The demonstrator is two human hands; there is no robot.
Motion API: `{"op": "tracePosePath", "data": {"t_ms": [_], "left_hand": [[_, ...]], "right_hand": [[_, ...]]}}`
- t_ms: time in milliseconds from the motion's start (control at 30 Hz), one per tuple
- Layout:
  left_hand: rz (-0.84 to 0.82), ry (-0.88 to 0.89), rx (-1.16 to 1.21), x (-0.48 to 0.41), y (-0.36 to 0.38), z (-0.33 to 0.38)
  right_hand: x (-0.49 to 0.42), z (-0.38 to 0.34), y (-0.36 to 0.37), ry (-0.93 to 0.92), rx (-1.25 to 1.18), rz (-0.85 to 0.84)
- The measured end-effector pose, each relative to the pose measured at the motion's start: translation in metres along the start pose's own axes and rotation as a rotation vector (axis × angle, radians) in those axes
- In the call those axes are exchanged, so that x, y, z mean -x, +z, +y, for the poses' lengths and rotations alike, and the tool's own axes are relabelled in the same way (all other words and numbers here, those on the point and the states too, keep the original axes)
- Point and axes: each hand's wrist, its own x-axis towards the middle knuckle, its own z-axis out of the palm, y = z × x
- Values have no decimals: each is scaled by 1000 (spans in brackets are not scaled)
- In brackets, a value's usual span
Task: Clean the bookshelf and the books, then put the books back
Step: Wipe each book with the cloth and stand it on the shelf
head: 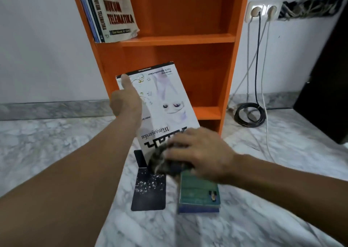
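The left hand is gripping the white book by its left edge, thumb stretched up the cover, holding it tilted before the orange bookshelf. The right hand — fingers curled over a dark cloth — is pressing it against the cover's lower end. A black book and a green book are lying on the floor beneath.

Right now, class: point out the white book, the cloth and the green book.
white book (pixel 169 99): head view, front cover.
cloth (pixel 158 163): head view, bunched left edge.
green book (pixel 197 192): head view, top cover.
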Motion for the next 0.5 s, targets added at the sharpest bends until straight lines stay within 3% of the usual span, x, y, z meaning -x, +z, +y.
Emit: {"op": "tracePosePath", "data": {"t_ms": [67, 133, 200, 300, 367, 433, 467, 500], "left_hand": [[21, -8, -26, -1, -2, -4], [25, -60, 18, 2, 1, -5], [7, -101, 75, 4, 3, -7], [61, -117, 69, -7, -1, -16], [117, -105, 20, -22, -15, -23], [121, -69, -31, -33, -28, -24], [144, -78, -23, -36, -32, -24], [169, -101, -5, -39, -33, -24]], "right_hand": [[-21, 29, -28, 301, -37, 359], [-42, 61, -49, 579, -81, 506], [-50, 72, -44, 742, -321, 460], [-18, 53, -14, 776, -552, 358], [24, 40, 0, 701, -539, 38], [59, 35, 9, 627, -451, -486], [72, 34, 14, 613, -411, -672], [77, 35, 17, 627, -390, -748]]}}
